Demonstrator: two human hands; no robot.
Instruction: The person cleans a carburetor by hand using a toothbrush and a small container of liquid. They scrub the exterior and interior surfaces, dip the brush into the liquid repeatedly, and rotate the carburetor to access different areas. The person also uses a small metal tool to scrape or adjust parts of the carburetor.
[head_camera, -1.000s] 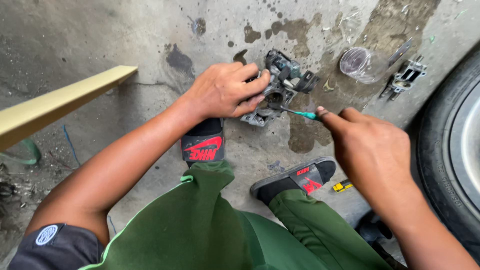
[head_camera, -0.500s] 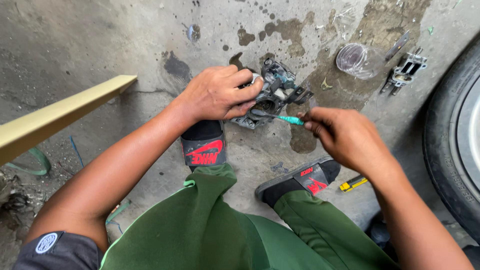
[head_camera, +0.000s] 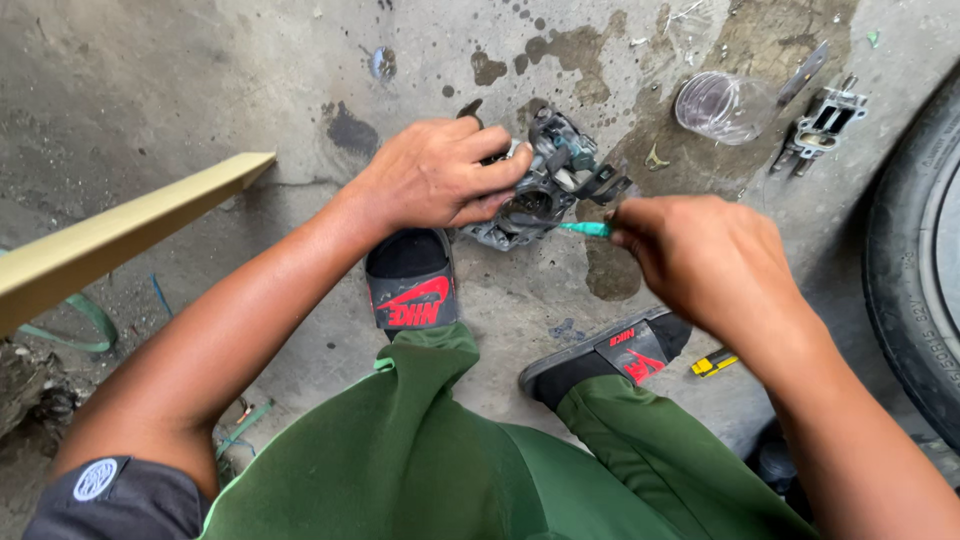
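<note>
Left hand (head_camera: 440, 180) clamped over a grey metal carburetor (head_camera: 545, 185), pinning it low above the stained concrete floor (head_camera: 200, 100). Right hand (head_camera: 700, 260) closed around a green-handled screwdriver (head_camera: 585, 229), tip buried in the casting. Likely trouble: tip slipping off a fastener and jabbing the left fingers just beside it, or a loosened small part dropping onto the floor near the clear plastic cup (head_camera: 722, 105).

Oil-stained concrete floor (head_camera: 200, 110); clear plastic cup (head_camera: 722, 104) beside metal bracket part (head_camera: 822, 126); car tyre (head_camera: 915, 270) at right; yellow beam (head_camera: 120, 235) left; small yellow tool (head_camera: 715, 363) near black-red slides (head_camera: 412, 285).
</note>
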